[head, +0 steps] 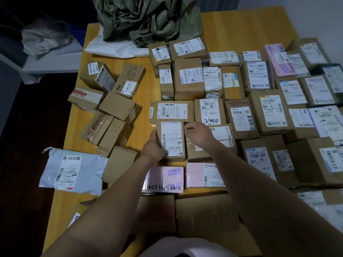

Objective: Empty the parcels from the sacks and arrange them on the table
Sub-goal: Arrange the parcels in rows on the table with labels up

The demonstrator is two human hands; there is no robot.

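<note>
My left hand point(152, 145) grips the box point(171, 140) by its left edge. My right hand point(196, 133) is curled at the box's top right corner; can't tell if it pinches. Box lies label up at the grid's left end. I'd square it flush to its neighbours. Wooden tabletop point(250, 30) is crowded: loose parcels point(109, 104) on the left, green sack point(148, 19) at the far edge. Room is dim.

Yellow wooden table point(250, 25); grey shelf point(52, 60) left (dim light); dark floor point(27, 145).
</note>
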